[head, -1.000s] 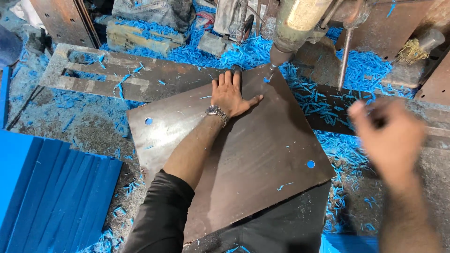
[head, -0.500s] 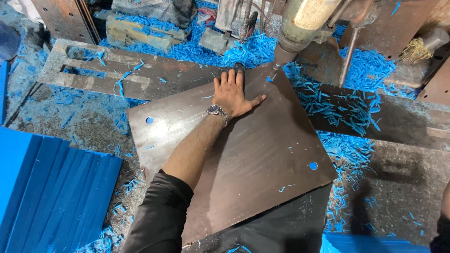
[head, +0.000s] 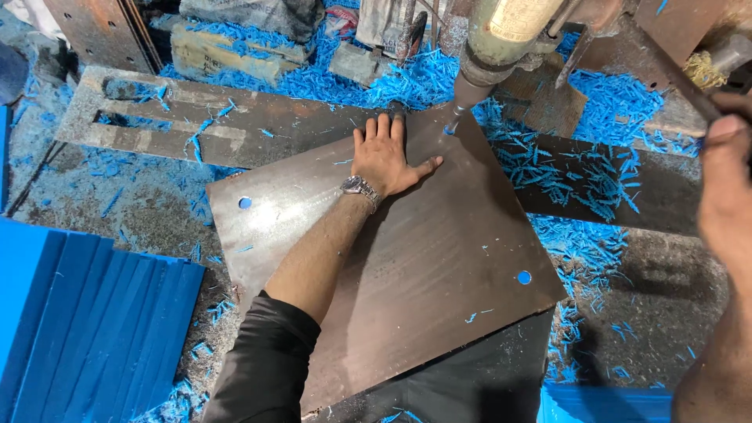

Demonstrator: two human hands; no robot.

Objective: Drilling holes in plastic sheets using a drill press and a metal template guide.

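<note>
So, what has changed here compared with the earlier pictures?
The right hand has come back into view at the right edge, raised onto a dark lever; half a second ago it was out of view. The left hand stays flat on the brown plate, with the drill bit at its far corner.

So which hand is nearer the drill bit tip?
Left. The left hand lies flat on the metal plate beside the drill bit; the right hand is far off at the right edge.
</note>
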